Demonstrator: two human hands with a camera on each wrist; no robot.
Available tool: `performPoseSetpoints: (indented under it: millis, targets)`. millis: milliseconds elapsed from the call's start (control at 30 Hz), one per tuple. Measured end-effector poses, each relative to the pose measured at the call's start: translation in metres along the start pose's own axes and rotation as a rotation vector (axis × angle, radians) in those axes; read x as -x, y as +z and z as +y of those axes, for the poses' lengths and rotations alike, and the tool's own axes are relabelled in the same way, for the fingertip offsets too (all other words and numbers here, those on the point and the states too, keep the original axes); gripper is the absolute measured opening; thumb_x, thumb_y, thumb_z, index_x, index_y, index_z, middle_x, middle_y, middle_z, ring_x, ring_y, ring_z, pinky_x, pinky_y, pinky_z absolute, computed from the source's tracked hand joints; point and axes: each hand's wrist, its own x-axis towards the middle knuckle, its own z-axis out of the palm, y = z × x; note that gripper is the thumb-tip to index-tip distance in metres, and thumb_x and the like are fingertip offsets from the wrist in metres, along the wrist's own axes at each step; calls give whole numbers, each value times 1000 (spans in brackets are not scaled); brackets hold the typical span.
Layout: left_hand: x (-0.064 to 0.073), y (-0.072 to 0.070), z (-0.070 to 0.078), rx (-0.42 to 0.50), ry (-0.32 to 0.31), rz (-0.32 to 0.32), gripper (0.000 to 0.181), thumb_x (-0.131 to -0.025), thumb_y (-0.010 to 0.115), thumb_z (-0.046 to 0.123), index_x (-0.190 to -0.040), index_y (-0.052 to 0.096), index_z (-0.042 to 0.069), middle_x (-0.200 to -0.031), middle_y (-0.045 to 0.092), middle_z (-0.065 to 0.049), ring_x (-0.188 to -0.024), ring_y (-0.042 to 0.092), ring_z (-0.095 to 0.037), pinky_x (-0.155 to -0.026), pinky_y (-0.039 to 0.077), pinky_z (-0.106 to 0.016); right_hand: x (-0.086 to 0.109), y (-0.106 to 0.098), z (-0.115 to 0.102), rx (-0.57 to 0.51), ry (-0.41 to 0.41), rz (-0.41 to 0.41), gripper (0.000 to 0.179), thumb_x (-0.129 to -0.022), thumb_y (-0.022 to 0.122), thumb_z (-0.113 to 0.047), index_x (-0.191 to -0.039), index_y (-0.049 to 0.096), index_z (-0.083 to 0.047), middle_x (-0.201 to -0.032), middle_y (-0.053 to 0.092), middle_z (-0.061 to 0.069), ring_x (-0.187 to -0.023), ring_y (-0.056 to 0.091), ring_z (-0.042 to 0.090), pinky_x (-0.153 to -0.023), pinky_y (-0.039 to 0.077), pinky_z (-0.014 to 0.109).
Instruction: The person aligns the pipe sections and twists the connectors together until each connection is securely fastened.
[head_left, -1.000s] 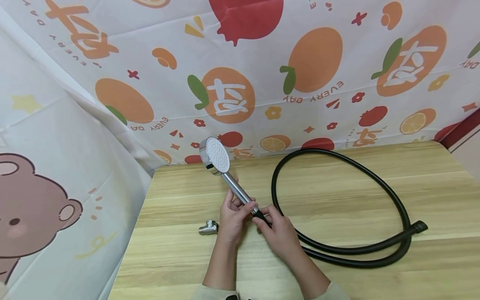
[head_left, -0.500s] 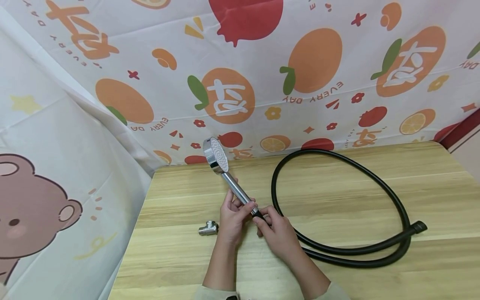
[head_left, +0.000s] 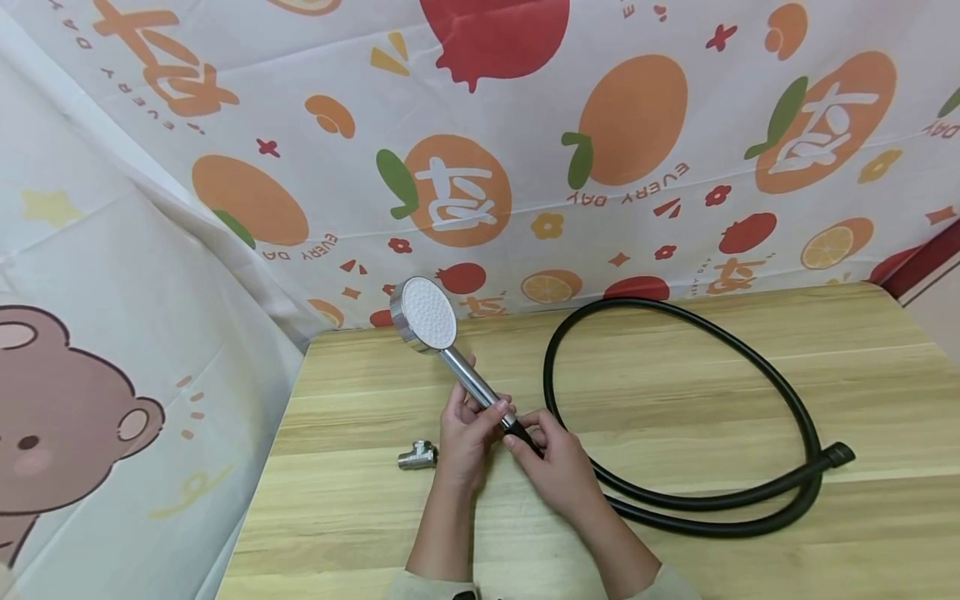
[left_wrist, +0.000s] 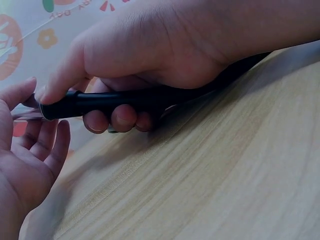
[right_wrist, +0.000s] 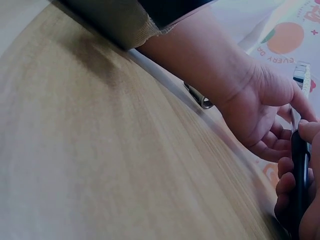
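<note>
A chrome hand shower (head_left: 429, 313) with a white nozzle face points up and to the left in the head view. My left hand (head_left: 467, 440) grips its handle (head_left: 468, 377) near the lower end. Close beside it, my right hand (head_left: 558, 463) holds the black end of the shower hose (head_left: 757, 358) against the handle's bottom. The right fingers curl round the black hose end (left_wrist: 107, 101) in the left wrist view. Whether the threads are engaged cannot be seen. Left of my left wrist lies a chrome tee fitting (head_left: 417, 455).
The hose makes a large loop on the right of the wooden table (head_left: 337, 517), its other end (head_left: 838, 454) lying free. A fruit-print cloth (head_left: 345, 192) hangs behind the table, and a bear-print cloth (head_left: 187, 350) hangs on the left.
The shower's nozzle face turned edge-on half a second ago, then swung back and now faces the camera more fully. Both hands keep nearly the same place.
</note>
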Motion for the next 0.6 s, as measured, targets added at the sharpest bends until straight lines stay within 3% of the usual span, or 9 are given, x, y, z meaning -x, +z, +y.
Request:
performPoseSetpoints:
  millis: [133, 333, 600]
  targets:
    - [0, 1, 0, 13, 8, -10, 86, -87, 67, -4, -157, 22, 18, -91, 70, 0, -84, 70, -14, -79, 58, -28, 0, 1, 2, 4, 2, 22, 24, -90, 69, -42, -109, 60, -31, -72, 64, -16, -54, 46, 7, -52, 39, 25]
    - [1, 2, 1, 14, 17, -21, 88, -87, 67, -5, -157, 20, 18, -94, 70, -1, -86, 70, -14, -80, 58, -27, -1, 2, 2, -66, -15, 54, 32, -86, 77, -32, -114, 62, -29, -88, 65, -11, -71, 59, 8, -64, 48, 25]
    - [2, 1, 2, 25, 14, -22, 85, -84, 62, -7, -155, 28, 24, -107, 56, -3, -95, 59, -15, -81, 53, -24, -1, 3, 2, -74, -64, 120, 41, -75, 87, -18, -107, 64, -26, -89, 60, -9, -75, 57, 11, -66, 50, 24]
